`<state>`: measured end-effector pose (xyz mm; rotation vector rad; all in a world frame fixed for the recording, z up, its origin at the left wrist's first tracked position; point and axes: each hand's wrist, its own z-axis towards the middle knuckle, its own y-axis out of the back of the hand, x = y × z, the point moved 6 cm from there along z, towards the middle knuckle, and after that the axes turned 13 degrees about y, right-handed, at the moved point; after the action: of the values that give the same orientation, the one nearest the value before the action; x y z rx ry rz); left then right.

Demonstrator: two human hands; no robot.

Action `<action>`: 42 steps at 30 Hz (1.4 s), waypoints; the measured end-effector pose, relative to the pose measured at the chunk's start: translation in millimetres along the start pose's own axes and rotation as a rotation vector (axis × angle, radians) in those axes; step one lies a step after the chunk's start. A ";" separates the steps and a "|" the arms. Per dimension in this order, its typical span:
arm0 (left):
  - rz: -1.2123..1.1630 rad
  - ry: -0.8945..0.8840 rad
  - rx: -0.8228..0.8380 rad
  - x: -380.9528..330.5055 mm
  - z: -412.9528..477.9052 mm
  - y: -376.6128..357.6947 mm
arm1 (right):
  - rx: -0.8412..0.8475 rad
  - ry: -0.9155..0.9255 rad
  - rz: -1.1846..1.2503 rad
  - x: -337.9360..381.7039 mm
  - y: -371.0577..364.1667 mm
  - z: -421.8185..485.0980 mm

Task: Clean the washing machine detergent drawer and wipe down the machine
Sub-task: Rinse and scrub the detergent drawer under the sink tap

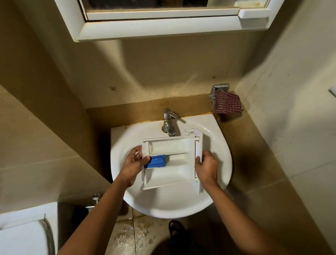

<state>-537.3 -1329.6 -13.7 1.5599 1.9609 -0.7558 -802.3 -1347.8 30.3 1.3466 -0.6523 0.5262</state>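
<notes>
A white detergent drawer (172, 158) lies level over the white sink (121, 143), its compartments facing up. A blue insert (157, 160) sits in its left compartment. My left hand (134, 163) grips the drawer's left end, thumb lying over the edge by the blue insert. My right hand (206, 166) grips the drawer's front panel at the right end. The metal tap (169, 123) stands just behind the drawer, and no water shows running from it.
A red-and-white checked cloth (228, 103) hangs from a metal holder on the wall at the right. A mirror cabinet (155, 27) juts out overhead. A toilet cistern (18, 232) stands at the lower left. The tiled floor (132, 237) below the sink looks wet.
</notes>
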 end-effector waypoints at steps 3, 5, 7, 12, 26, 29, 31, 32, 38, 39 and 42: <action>-0.004 -0.094 0.000 -8.6 -9.9 -4.6 | -0.031 -0.023 0.073 -0.4 -3.5 -2.0; -0.021 -0.138 -0.002 -12.9 -13.4 -5.5 | -0.039 -0.055 0.117 -2.7 -7.6 -2.8; -0.028 -0.167 0.004 -16.2 -16.4 -5.9 | -0.035 -0.097 0.154 -6.7 -12.8 -3.7; 0.014 -0.219 0.037 -20.1 -21.6 -4.4 | -0.046 -0.194 0.250 -20.2 -25.4 -7.2; 0.065 -0.301 0.086 -7.5 -17.4 3.2 | -0.153 -0.092 0.250 -17.3 -19.2 -14.4; 0.077 -0.307 0.050 -4.9 -16.6 3.3 | -0.177 0.014 0.199 -12.7 -16.0 -10.9; 0.089 -0.305 0.017 -1.8 -16.4 2.8 | -0.207 0.117 0.164 -7.0 -13.4 -8.9; 0.088 -0.295 -0.001 1.4 -15.3 3.0 | -0.223 0.168 0.144 -1.8 -10.7 -8.5; -0.030 -0.153 -0.017 31.5 -5.7 0.7 | -0.254 0.413 0.079 40.2 7.4 -5.6; -0.077 -0.126 -0.022 36.2 -5.1 -1.2 | -0.247 0.452 0.040 48.1 9.1 -4.9; -0.260 -0.012 -0.055 50.0 -1.8 -7.7 | -0.211 0.506 -0.053 66.1 12.6 -0.8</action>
<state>-555.1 -1295.3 -46.5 1.2798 2.1833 -0.8035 -763.4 -1346.5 85.3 0.9751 -0.2462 0.7025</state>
